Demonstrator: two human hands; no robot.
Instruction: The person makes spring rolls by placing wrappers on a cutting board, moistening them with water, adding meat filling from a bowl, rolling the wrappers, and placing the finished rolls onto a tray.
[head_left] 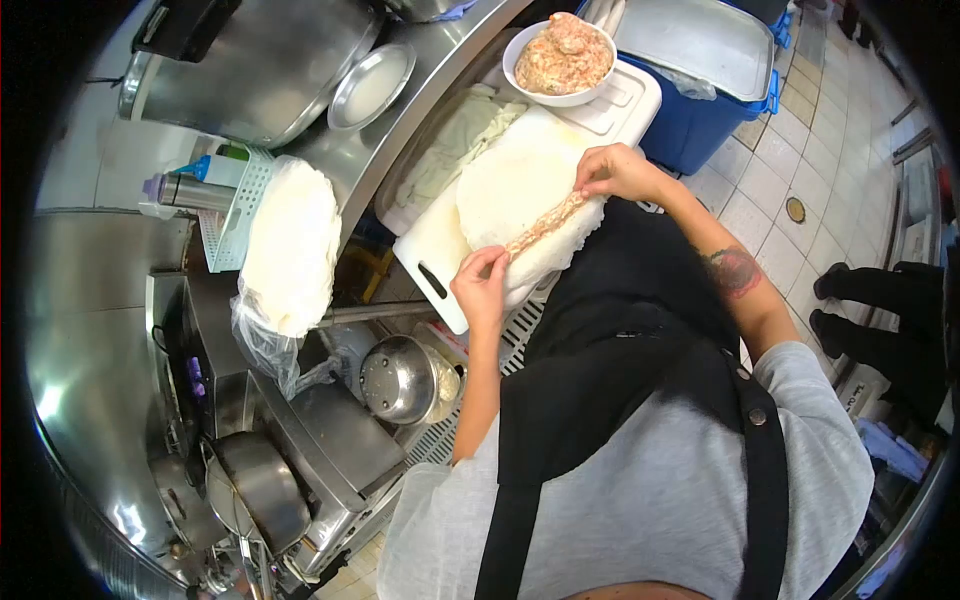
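Head view, and nearest me a grey T-shirt (pixel 660 470) and a black apron (pixel 630 300) are covering the person at work, with a tattoo (pixel 735 270) showing on one forearm. Just beyond the apron, the left hand (pixel 480 285) is touching one end of a narrow strip of minced filling (pixel 545 222), while the right hand (pixel 620 173) is touching the other end. On each hand the thumb and fingertips are coming close together there, but I cannot tell whether they are clamping on the strip. The filling is lying across a round white sheet (pixel 510 185), toward its apron side, and the sheet is resting on a white cutting board (pixel 428 243) whose handle slot is facing left. Below and left, a steel basin (pixel 400 375) is standing near a grate. Past the board, a white bowl (pixel 565 101) heaped with minced meat (pixel 565 55) is sitting on a white plastic lid (pixel 632 105). To the left, a pile of white sheets (pixel 290 245) is leaning by a turquoise basket (pixel 225 230), plastic wrap gathering at its lower end. Farther off, a steel dish (pixel 372 88) is standing beside a big pot (pixel 255 75), a metal tray (pixel 700 40) is topping a blue bin (pixel 700 130), and someone in black trousers (pixel 890 320) is standing on the tiles at the right.
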